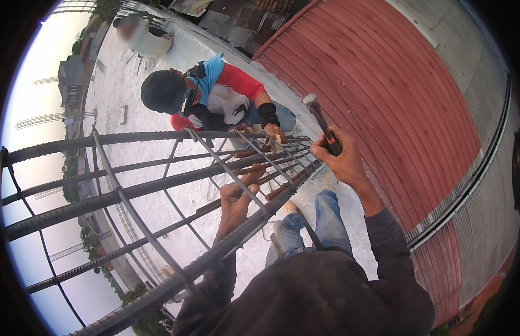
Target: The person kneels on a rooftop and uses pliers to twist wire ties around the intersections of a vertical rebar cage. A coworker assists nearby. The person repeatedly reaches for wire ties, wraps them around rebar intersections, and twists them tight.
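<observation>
A long cage of ribbed steel rebar (125, 196) with thinner stirrups (139, 215) slants across in front of me, narrowing toward the far right. My left hand (235, 203) reaches in among the bars, its fingers curled round a rebar rod (207, 209) that passes partly behind them. A hammer (321, 119) is gripped in my right hand (343, 157), raised beside the cage's far end. Its metal head points up and away, and the dark handle has an orange band. Across the cage, a co-worker's hand (274, 133) touches the bars.
The co-worker (215, 92), in a dark cap and red-and-white top, crouches beyond the cage. Another person (142, 38) is farther back on the pale concrete surface (117, 92). Red corrugated roofing (377, 101) lies to the right, past the slab's edge. Grey roofing (487, 185) adjoins it.
</observation>
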A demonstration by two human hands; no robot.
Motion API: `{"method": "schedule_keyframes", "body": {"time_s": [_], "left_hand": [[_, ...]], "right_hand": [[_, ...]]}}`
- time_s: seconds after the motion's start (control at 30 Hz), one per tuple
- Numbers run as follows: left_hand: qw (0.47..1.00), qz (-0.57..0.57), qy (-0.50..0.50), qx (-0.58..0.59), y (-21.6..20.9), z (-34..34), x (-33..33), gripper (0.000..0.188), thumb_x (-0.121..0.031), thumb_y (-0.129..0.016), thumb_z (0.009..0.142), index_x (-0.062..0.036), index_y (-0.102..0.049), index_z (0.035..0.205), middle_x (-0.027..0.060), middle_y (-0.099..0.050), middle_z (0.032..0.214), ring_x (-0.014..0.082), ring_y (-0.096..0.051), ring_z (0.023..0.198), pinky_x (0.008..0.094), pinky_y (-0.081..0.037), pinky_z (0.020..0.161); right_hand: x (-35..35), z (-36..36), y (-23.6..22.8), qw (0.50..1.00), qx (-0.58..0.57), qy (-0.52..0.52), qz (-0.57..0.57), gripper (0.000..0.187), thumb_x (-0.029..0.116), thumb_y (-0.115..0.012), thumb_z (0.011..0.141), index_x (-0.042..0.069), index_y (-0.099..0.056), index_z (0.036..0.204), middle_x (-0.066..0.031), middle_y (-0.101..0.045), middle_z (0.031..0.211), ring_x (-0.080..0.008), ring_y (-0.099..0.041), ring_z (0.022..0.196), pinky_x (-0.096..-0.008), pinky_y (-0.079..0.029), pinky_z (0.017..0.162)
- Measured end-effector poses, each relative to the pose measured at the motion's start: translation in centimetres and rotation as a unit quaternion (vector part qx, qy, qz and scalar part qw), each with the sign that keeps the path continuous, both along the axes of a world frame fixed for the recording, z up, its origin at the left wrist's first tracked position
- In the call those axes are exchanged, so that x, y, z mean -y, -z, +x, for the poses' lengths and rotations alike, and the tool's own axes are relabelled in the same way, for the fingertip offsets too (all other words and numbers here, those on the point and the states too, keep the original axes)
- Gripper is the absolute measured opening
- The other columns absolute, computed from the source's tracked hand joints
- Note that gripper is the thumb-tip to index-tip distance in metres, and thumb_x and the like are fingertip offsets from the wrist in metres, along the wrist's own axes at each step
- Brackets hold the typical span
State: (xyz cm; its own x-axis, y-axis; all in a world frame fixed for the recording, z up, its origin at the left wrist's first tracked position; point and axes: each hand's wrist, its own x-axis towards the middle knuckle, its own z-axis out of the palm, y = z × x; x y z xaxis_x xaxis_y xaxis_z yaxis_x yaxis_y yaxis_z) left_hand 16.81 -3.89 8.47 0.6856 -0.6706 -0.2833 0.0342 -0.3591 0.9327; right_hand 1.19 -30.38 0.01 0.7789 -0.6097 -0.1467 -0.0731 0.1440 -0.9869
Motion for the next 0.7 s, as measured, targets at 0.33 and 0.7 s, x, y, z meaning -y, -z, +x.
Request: {"method": "schedule_keyframes", "body": {"time_s": [0.33,0.7], "left_hand": [[0.981,0.02,0.145,-0.125,-2.7,-0.3,-0.3,0.088,-0.046,-0.067,0.104,0.006,-0.034,0.167,0.0239,-0.03,0.175,0.0354,-0.025,0.164,0.0503,-0.021,0.131],[0.97,-0.062,0.166,-0.169,-1.4,0.7,0.6,0.103,-0.057,-0.063,0.104,0.0056,-0.017,0.172,0.0244,-0.017,0.18,0.0365,-0.017,0.168,0.0512,-0.013,0.134]], "right_hand": [[2.0,5.2,-5.6,0.989,0.067,-0.107,-0.08,0.024,0.011,-0.087,0.091,0.003,-0.07,0.107,-0.0023,-0.066,0.079,-0.0076,-0.059,0.072,-0.0294,-0.048,0.065],[2.6,7.9,-4.5,0.968,0.135,-0.145,-0.157,0.029,0.008,-0.087,0.087,0.003,-0.071,0.11,-0.0105,-0.07,0.077,-0.0193,-0.067,0.067,-0.0345,-0.051,0.065]]}}
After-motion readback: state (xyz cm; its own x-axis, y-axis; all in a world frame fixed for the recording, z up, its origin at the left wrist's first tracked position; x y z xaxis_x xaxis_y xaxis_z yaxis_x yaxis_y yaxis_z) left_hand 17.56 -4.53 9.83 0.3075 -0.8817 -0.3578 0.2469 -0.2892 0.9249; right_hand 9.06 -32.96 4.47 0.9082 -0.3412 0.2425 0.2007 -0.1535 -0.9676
